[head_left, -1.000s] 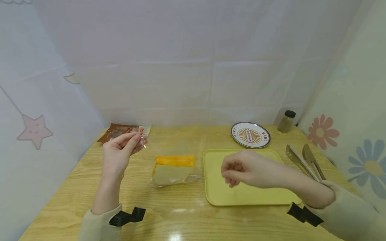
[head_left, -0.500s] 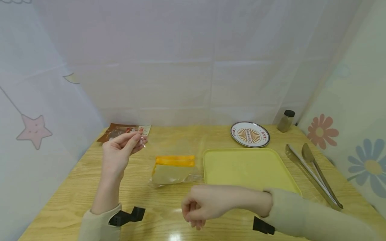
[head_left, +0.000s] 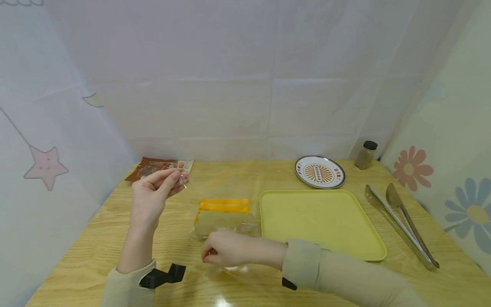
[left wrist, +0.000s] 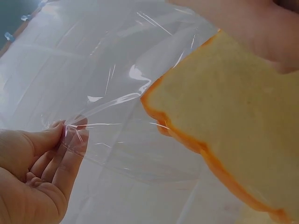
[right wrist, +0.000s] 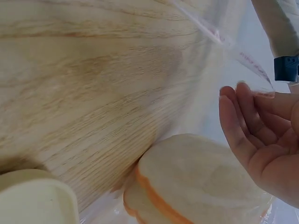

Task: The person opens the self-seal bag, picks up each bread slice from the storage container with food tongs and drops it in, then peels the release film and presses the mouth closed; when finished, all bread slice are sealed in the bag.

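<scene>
Bread slices (head_left: 220, 218) with orange crust lie in a clear plastic bag (left wrist: 117, 107) on the table, left of the yellow tray. My left hand (head_left: 153, 194) is raised at the left and pinches the bag's edge between thumb and fingers. My right hand (head_left: 230, 248) is low, just in front of the bread. In the right wrist view a strip of the clear film meets this hand's thumb and fingers (right wrist: 247, 107), which seem to pinch it. The bread fills the right side of the left wrist view, with a blurred part of the right hand above it.
To the right lies a yellow tray (head_left: 322, 221), with a patterned plate (head_left: 319, 172) behind it. Metal tongs (head_left: 399, 226) lie beyond its right edge. A black-lidded jar (head_left: 365, 155) stands at the back right. A brown packet (head_left: 147, 166) sits at the back left.
My right hand has moved from over the tray, left and toward me, then in front of the bread. The left hand stays raised with the bag's edge.
</scene>
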Available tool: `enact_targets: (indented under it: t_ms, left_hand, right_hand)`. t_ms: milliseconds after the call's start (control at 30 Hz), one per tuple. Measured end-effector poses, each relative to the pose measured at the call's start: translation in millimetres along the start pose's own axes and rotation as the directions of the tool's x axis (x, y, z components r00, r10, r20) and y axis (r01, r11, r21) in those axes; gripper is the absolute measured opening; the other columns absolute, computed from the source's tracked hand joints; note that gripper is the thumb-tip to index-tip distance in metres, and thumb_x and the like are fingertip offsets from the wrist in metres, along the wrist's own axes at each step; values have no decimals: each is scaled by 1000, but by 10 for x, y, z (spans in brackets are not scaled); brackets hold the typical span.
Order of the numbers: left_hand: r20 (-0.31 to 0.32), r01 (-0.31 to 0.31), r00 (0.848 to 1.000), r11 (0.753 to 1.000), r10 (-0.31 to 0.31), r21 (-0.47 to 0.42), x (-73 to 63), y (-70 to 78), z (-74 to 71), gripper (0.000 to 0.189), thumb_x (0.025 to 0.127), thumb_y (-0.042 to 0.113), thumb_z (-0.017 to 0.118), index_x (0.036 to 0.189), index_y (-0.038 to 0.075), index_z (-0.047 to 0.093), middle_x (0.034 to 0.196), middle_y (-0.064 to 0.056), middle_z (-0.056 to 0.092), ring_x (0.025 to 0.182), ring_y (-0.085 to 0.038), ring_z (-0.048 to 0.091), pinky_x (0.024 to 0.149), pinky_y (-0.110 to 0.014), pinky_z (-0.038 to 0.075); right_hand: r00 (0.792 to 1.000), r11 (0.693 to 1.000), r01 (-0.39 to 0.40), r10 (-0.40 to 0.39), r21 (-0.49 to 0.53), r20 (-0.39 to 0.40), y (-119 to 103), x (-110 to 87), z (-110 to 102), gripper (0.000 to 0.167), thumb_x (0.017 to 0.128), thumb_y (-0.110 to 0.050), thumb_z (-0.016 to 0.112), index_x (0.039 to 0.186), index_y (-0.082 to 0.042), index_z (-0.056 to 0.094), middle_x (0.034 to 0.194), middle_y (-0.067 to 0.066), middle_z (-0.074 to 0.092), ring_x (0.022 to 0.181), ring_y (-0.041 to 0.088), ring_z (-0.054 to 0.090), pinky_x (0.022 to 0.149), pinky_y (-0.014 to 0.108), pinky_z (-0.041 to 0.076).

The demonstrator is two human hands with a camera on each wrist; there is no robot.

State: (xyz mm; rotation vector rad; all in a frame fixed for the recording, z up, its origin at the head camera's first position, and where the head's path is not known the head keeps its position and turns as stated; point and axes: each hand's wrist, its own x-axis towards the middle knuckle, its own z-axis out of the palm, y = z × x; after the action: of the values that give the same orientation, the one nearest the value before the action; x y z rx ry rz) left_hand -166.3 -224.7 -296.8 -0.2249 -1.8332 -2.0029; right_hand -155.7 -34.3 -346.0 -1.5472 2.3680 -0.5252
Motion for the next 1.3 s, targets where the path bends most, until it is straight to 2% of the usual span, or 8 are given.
enact_targets:
  t_ms: [433,500,600,667,833,1000,1167,1300]
  left_hand:
    - [7,-14,1000,1000,14,-4,-12,12,7,16,89,9,63,100,4,73,98,5,73,80,-10,72,71,-22,57]
    - [7,-14,1000,1000,14,-2,-12,13,7,16,89,9,63,101,4,73,97,5,73,80,-10,72,71,-22,57]
    - [6,-15,1000,1000,15,-3,-12,16,9,16,89,9,62,100,4,73,95,5,74,80,-10,72,71,-22,57]
    - [7,-16,1000,1000,16,-7,-12,19,10,16,89,8,62,100,4,73,95,5,74,79,-10,72,70,-23,57]
    - [11,-20,1000,1000,20,-7,-12,27,9,16,89,8,62,100,4,73,97,5,73,80,-10,72,70,-23,57]
    - [16,-15,1000,1000,15,-8,-11,31,6,16,89,8,63,101,3,73,97,6,73,79,-10,72,70,-23,57]
    - [20,-16,1000,1000,16,6,-14,35,4,17,89,8,62,101,2,72,97,6,73,80,-10,72,70,-23,57]
    - [28,-19,999,1000,18,23,-8,37,4,17,89,9,63,102,3,72,96,7,73,80,-9,71,70,-22,57]
  right_hand:
    - [994,995,-18,7,-94,-111,-102,50,-85,10,92,-14,62,88,-12,71,78,-5,67,59,-6,49,57,1,39]
    - [997,998,-39,43,58,-66,-119,44,-96,14,94,-10,57,92,-7,71,74,-1,69,55,-4,56,55,4,45]
    - [992,907,-122,106,403,62,-117,37,-111,23,97,1,47,108,5,66,82,14,72,63,14,70,58,17,56]
    - [987,881,-158,127,446,100,-115,38,-120,25,97,3,45,113,7,63,91,17,72,74,19,72,61,19,57]
    - [997,990,-76,72,-122,-38,-162,36,-116,14,91,-10,60,103,-9,68,94,-2,68,81,3,61,68,7,46]
    - [1000,844,-17,10,-535,-16,-176,20,-60,12,88,-19,66,100,-20,66,88,-11,65,74,0,57,69,12,50]
    - [996,698,85,-83,-711,37,-120,14,11,25,90,-21,62,116,-21,63,111,-9,64,97,4,61,91,21,51]
    - [995,849,14,-65,-529,-78,-147,31,-19,13,96,-21,55,103,-16,66,90,-8,69,70,-2,60,65,7,48]
